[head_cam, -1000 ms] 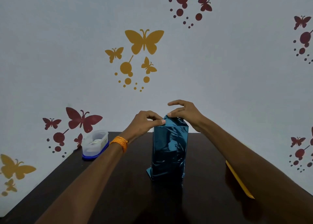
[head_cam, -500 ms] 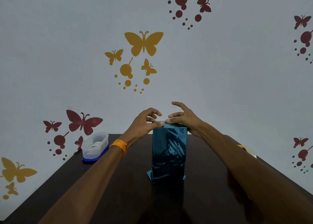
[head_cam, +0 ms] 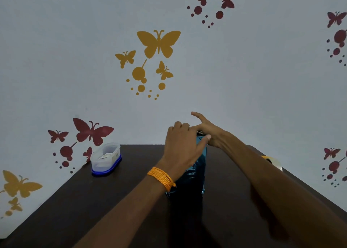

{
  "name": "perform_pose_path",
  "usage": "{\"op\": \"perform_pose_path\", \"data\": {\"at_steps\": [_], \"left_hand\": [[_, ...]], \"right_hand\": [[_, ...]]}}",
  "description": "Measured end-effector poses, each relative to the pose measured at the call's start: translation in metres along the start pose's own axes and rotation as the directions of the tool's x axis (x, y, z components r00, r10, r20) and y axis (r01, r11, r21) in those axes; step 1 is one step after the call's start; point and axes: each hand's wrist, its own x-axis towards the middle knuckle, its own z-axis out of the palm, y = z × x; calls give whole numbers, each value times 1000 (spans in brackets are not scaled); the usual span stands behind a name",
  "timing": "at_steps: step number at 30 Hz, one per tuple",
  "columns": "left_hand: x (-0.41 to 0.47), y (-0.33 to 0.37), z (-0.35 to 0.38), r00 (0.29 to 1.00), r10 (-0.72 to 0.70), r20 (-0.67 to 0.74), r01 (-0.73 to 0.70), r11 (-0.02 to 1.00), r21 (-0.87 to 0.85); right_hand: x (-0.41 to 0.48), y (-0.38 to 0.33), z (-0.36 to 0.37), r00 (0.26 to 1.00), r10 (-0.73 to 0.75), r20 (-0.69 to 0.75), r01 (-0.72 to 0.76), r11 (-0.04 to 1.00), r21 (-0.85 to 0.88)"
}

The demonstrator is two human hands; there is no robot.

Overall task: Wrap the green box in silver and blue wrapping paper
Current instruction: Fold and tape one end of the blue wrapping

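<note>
Tall blue-wrapped box (head_cam: 195, 174) standing upright at middle of dark table (head_cam: 112, 200), its shiny covering creasing near base. Left hand (head_cam: 181, 146) clasping box top from front: fingers curling over top edge, thumb stretching across upper front toward right corner. Right hand (head_cam: 210, 133) touching top right corner, fingers straight and spread, gripping nothing. Orange thread band (head_cam: 162, 179) circling left wrist. Clear plastic tub (head_cam: 106, 159) with blue base sitting at table's back left. Tape roll (head_cam: 273, 162) peeking out behind right forearm at table's right edge. Butterfly decals (head_cam: 158, 44) dotting pale wall.
</note>
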Motion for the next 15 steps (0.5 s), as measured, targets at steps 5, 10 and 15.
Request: {"op": "perform_pose_path", "data": {"at_steps": [5, 10, 15], "left_hand": [[-13, 15, 13, 997, -73, 37, 70, 995, 77], [-18, 11, 24, 991, -106, 80, 99, 991, 94], [-19, 7, 27, 993, -103, 62, 96, 990, 106]], "right_hand": [[2, 2, 0, 1000, -8, -8, 8, 1000, 20], [-5, -1, 1, 999, -45, 1, 45, 999, 6], [-7, -10, -10, 971, -151, -187, 123, 980, -154]]}}
